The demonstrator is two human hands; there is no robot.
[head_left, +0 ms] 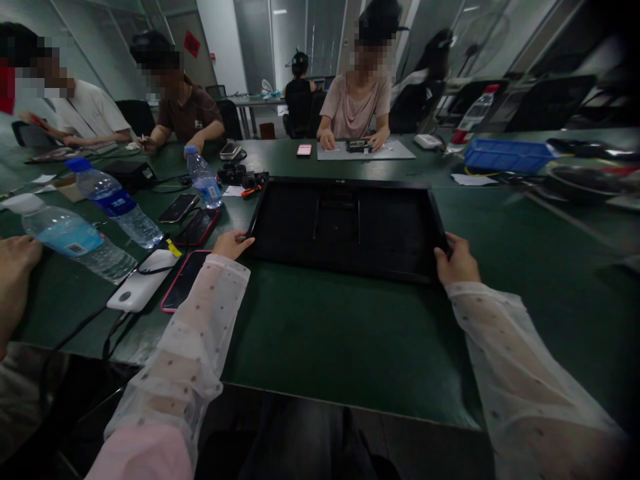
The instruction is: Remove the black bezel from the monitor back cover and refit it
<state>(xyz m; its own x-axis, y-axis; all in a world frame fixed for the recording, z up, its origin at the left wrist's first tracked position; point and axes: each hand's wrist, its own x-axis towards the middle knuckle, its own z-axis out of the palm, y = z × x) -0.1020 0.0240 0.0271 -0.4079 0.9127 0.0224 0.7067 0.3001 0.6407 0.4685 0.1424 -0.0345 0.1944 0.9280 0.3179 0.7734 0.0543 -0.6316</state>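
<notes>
A black monitor casing (pixel 290 220), shallow and rectangular with a raised rim and a recessed middle section, is in front of me at the table. My left hand (pixel 233 245) grips its left edge, the thumb lying along the near left corner. At the right edge, my right hand (pixel 458 258) is closed around the rim with the thumb on the near side. Just left of my left forearm, a phone in a pink-red case (pixel 186 283) lies on the table, partly covered by my sheer dotted sleeve.
On the green table (pixel 350 340), left, are a white power bank (pixel 143 283) with cables and water bottles (pixel 113 203). A blue basket (pixel 507 157) stands far right. Across, a co-worker (pixel 356 107) handles a small part on a grey mat. Another person's hand (pixel 15 273) is at far left.
</notes>
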